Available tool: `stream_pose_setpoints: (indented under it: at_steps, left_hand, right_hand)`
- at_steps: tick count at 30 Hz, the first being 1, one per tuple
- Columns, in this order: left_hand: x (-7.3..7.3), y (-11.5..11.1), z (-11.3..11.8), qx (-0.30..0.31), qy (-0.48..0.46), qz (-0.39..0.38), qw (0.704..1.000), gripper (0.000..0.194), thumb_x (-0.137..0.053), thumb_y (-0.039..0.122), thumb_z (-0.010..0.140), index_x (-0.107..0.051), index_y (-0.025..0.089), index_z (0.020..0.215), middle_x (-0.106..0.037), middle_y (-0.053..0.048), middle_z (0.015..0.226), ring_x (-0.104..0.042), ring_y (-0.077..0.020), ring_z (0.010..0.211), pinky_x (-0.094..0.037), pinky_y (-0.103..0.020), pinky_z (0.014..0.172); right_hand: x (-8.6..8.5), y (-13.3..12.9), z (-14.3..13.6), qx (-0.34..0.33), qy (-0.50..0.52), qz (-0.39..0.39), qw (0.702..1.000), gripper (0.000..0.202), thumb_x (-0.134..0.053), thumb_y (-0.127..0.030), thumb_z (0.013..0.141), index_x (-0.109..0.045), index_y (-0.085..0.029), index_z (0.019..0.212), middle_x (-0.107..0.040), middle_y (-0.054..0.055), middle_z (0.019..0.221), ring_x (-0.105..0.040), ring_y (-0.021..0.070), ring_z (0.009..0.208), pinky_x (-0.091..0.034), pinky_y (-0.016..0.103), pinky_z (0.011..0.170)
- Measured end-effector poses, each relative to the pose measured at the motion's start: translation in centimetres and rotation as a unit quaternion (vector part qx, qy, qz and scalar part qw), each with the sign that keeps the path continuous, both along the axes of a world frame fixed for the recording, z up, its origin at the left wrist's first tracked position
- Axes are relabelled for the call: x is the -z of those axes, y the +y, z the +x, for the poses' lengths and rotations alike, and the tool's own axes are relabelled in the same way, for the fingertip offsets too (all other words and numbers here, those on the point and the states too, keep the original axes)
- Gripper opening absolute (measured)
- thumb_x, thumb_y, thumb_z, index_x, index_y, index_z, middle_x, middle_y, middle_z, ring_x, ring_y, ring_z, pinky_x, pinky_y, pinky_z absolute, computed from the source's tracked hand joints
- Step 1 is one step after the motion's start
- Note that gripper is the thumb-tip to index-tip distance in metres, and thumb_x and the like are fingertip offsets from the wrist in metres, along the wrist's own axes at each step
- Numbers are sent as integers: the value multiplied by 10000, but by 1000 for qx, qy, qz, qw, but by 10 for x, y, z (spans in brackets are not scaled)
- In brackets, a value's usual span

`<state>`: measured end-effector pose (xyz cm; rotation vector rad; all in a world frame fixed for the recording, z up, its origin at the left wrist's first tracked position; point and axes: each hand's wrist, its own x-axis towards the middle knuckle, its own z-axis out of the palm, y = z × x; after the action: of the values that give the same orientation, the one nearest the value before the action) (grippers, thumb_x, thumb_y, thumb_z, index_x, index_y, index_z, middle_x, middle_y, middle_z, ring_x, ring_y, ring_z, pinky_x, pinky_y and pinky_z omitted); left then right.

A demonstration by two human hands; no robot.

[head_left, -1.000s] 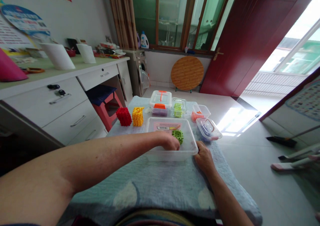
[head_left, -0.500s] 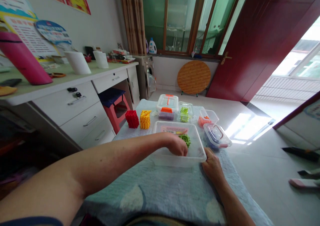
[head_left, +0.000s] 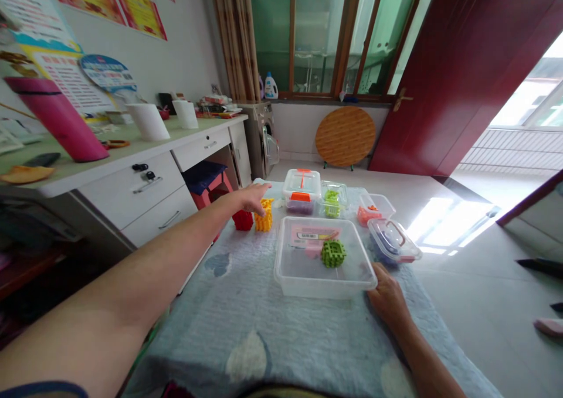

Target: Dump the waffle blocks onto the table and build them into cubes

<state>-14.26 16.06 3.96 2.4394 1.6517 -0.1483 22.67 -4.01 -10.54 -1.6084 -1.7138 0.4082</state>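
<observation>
Ctr-left: L hand [head_left: 254, 199], grip unclosed, by yellow puzzle block [head_left: 264, 221]; prob. light, stiffish, best held by sides. Lower R: R hand [head_left: 389, 295] grasps plastic tub [head_left: 323, 288] corner.

From here I can't read a word. A pink label [head_left: 314, 243] in the clear tub [head_left: 323, 289] carries a white strip [head_left: 308, 235] with dark marks, perhaps a barcode. The blue oval sign [head_left: 108, 71] bears pale lettering, and the white notice [head_left: 70, 75] on the wall [head_left: 189, 34] has rows of print, all too blurred to make out.
</observation>
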Motion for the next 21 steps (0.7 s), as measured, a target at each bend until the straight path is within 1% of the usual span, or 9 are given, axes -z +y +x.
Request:
stream_pose_setpoints:
  at_steps: [2, 3, 5, 8, 14, 17, 21]
  left_hand:
    - [17, 11, -3, -4, 26, -9, 1000, 1217, -814, 316, 501, -148, 185, 1512, -373, -183, 1501, -294, -345, 1409, -290, -410, 1110]
    - [22, 14, -4, -7, 31, -15, 999, 1270, -827, 318, 485, -107, 186, 1522, -379, -188, 1498, -292, -355, 1409, -288, -421, 1111]
    - [27, 18, -3, -15, 34, -23, 999, 1341, -849, 322, 460, -55, 183, 1532, -424, -197, 1468, -321, -371, 1390, -302, -439, 1098]
    - [28, 20, -2, -24, 41, -32, 998, 1374, -861, 328, 461, -19, 183, 1538, -502, -202, 1402, -392, -379, 1341, -336, -462, 1065]
    - [33, 20, 0, -28, 76, -34, 996, 1331, -849, 312, 533, 14, 180, 1538, -536, -242, 1359, -487, -373, 1277, -369, -464, 1023]
    - [35, 17, 1, -22, 79, -33, 996, 1303, -837, 297, 562, 23, 204, 1537, -561, -220, 1342, -502, -354, 1272, -368, -450, 1025]
    - [31, 13, 4, -27, 79, -36, 996, 1278, -818, 287, 594, 43, 200, 1534, -600, -179, 1312, -555, -316, 1216, -404, -386, 993]
  right_hand:
    - [-1, -1, 0, 0, -2, -6, 1000, 299, -442, -281, 781, -694, -175, 903, -681, 84, 902, -628, 216, 804, -475, 308, 730]
    - [-2, -1, -1, 1, -2, -8, 1000, 300, -444, -286, 784, -695, -175, 906, -682, 84, 904, -629, 217, 807, -476, 309, 730]
    - [-2, -1, -1, 2, 0, -11, 1000, 304, -448, -292, 785, -698, -177, 913, -682, 82, 903, -631, 219, 811, -479, 309, 731]
    - [-3, -1, -1, 3, 1, -10, 1000, 307, -450, -286, 780, -701, -175, 918, -682, 84, 905, -631, 219, 814, -479, 307, 732]
    - [-1, 0, 0, 1, -1, -11, 1000, 309, -450, -278, 791, -703, -170, 933, -687, 90, 932, -637, 219, 832, -475, 303, 735]
    - [-1, 0, -1, 3, -3, -11, 1000, 301, -458, -272, 784, -706, -168, 918, -689, 92, 929, -641, 217, 823, -476, 299, 728]
    - [-4, 0, -2, 6, -1, -5, 1000, 292, -460, -284, 792, -712, -177, 890, -690, 83, 900, -639, 208, 777, -475, 291, 699]
